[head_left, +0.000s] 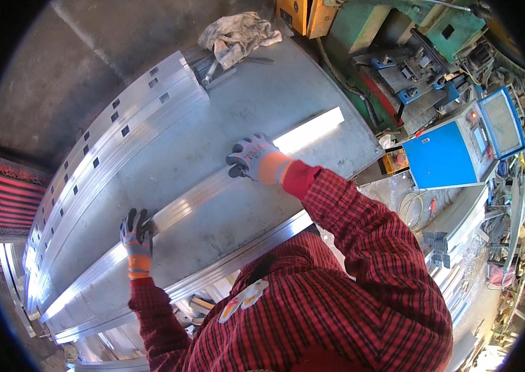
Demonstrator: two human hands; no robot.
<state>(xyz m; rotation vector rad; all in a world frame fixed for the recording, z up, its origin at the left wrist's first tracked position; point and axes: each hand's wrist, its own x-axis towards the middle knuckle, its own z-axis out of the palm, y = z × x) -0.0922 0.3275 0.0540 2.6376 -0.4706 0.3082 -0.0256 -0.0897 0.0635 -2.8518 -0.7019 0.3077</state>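
A long, shiny metal bar (203, 193) lies diagonally across the grey metal table (262, 93), from the lower left to the upper right. My right hand (255, 159), in a grey and orange glove with dark fingertips, grips it right of its middle, fingers curled over the top. Farther down the bar, my left hand (137, 240) holds it in a matching glove; its dark fingers reach over the bar and partly hide it. Along the table's far side rests a row of metal profiles (144, 115) with square holes cut in them.
A crumpled, stained cloth (237, 37) sits at the table's far end by some hand tools (211, 71). Metal lengths run along the near edge (237, 251). At right stand a blue control box (441, 155), a green machine (454, 28) and stacked profiles (457, 226).
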